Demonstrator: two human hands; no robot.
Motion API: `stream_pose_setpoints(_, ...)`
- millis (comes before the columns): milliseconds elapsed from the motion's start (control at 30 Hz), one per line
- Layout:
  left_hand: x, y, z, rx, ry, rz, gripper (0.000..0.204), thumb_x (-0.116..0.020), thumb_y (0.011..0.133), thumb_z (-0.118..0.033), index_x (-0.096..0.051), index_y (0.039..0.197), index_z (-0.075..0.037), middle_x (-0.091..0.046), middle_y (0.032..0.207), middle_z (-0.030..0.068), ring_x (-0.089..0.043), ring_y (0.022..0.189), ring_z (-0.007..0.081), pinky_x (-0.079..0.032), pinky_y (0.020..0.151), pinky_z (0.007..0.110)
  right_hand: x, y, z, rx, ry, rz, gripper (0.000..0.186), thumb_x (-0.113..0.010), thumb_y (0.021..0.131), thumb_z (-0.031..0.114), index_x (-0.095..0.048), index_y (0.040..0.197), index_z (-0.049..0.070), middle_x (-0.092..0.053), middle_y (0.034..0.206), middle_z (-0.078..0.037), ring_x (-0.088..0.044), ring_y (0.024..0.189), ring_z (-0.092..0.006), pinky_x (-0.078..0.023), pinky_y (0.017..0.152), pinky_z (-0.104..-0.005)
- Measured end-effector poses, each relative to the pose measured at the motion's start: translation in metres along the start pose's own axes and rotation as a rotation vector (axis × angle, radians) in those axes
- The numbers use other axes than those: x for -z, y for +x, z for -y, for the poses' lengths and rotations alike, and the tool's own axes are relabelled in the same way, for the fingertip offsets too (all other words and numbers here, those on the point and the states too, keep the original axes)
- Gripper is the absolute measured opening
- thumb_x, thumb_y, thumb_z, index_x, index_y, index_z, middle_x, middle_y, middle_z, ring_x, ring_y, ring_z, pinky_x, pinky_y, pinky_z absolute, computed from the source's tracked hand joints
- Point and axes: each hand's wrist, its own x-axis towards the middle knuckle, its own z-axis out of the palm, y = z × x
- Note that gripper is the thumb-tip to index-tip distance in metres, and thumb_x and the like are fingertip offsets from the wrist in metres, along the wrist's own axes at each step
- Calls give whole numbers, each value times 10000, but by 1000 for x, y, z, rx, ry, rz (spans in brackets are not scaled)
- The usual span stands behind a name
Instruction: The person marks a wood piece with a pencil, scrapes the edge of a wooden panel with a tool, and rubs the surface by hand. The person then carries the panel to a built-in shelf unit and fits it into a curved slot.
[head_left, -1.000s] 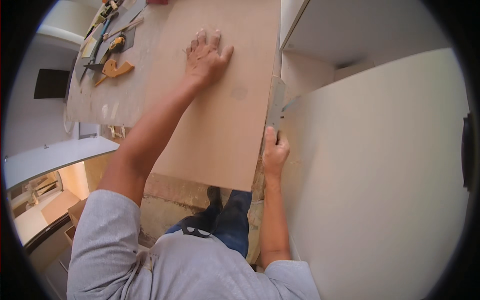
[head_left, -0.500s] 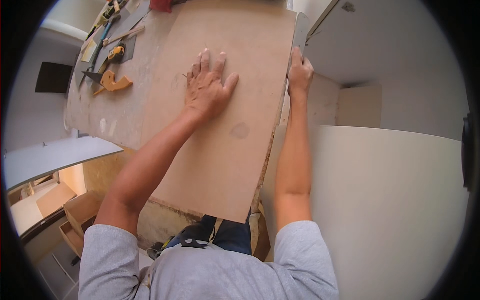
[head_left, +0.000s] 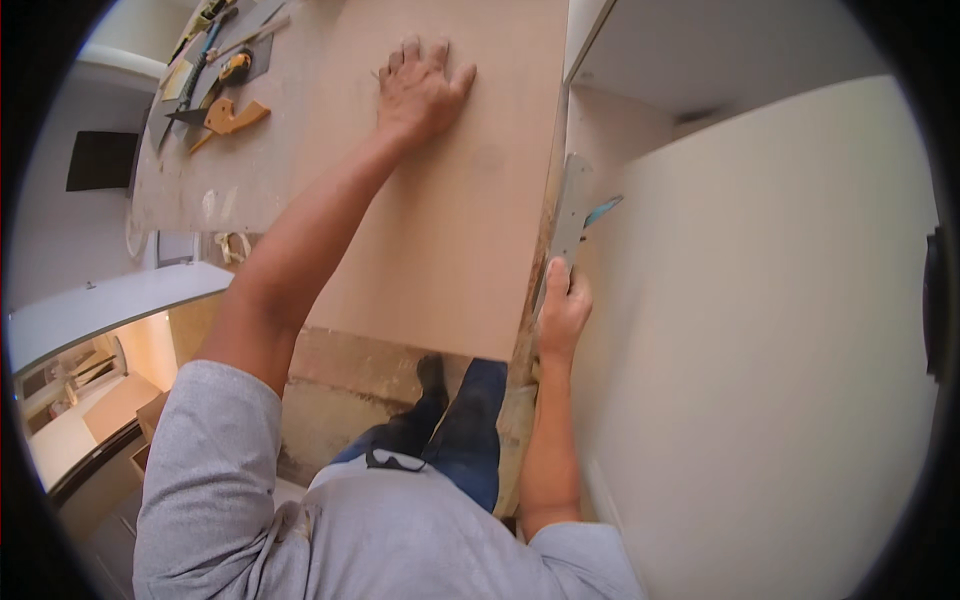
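The left hand point(head_left: 424, 95) lies spread on the board point(head_left: 450, 250), on the right of the table point(head_left: 240, 180); the right hand point(head_left: 566, 312) grips a grey tool point(head_left: 571, 205) just beside the board's right edge. Steady palm pressure, with the tool kept square to that edge, should serve best.

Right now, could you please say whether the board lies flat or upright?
The board lies flat on the table, broad face up beneath the left hand.
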Motion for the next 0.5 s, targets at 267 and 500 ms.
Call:
stream_pose_setpoints(267,-7,1,1,-18,30,-72,740,-486,982,-628,-484,1541,-143,-375,1618,239,-334,1499,407,-255,1225,515,-55,114,24,22,35,-15,530,-686,980,438,-641,784,-52,-630,686,-104,-561,659,-204,-483,652,-409)
stream_pose_setpoints(500,11,-12,-24,31,5,28,686,-528,992,-513,-482,1511,-67,-400,1569,301,-397,1423,477,-297,1194,586,-63,167,29,110,-64,-49,588,-671,962,495,-647,790,-67,-628,655,-171,-573,621,-293,-497,672,-453)
